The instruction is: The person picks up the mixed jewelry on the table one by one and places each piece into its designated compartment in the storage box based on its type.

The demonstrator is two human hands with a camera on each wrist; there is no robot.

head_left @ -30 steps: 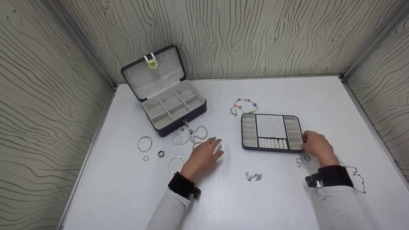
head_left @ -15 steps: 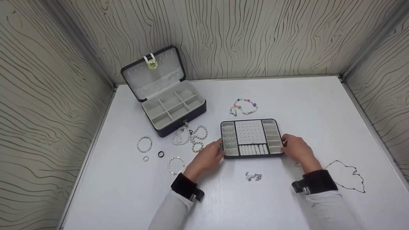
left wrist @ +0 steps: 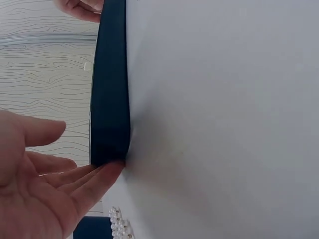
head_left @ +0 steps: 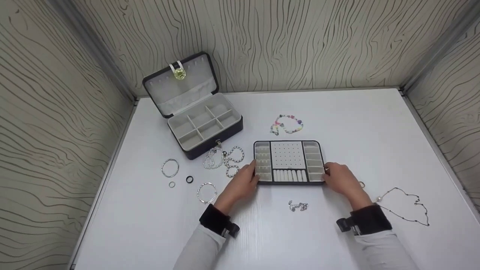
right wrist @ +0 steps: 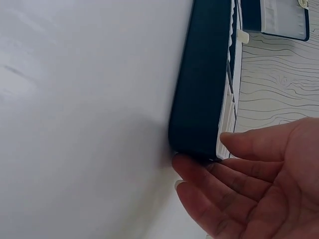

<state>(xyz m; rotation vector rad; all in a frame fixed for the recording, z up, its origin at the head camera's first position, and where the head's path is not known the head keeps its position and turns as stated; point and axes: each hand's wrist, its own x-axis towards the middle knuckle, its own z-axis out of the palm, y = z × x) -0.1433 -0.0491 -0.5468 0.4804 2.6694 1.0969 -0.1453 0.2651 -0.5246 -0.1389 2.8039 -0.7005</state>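
A shallow dark-edged jewelry tray (head_left: 288, 154) lies in front of me, with small side compartments, a dotted panel and ring rolls. My left hand (head_left: 241, 184) touches its left end; in the left wrist view the fingers (left wrist: 94, 186) reach its dark side wall (left wrist: 110, 89) fairly straight, the thumb apart. At the opposite end, my right hand (head_left: 343, 183) holds the tray with its thumb at the upper edge and fingers against the end wall, as the right wrist view shows. A silvery chain piece (head_left: 298, 206) lies just nearer than the tray.
An open jewelry box (head_left: 204, 125) stands at the back left. Pearl strands (head_left: 233, 159), bracelets (head_left: 170, 168) and rings, including a dark ring (head_left: 189, 179), lie left of the tray. A colorful beaded bracelet (head_left: 294, 129) lies behind it, and a thin necklace (head_left: 408, 219) at the right.
The tray has slid left and a little nearer, along with my right hand. My left hand, apart from it a second ago, has met its left end.
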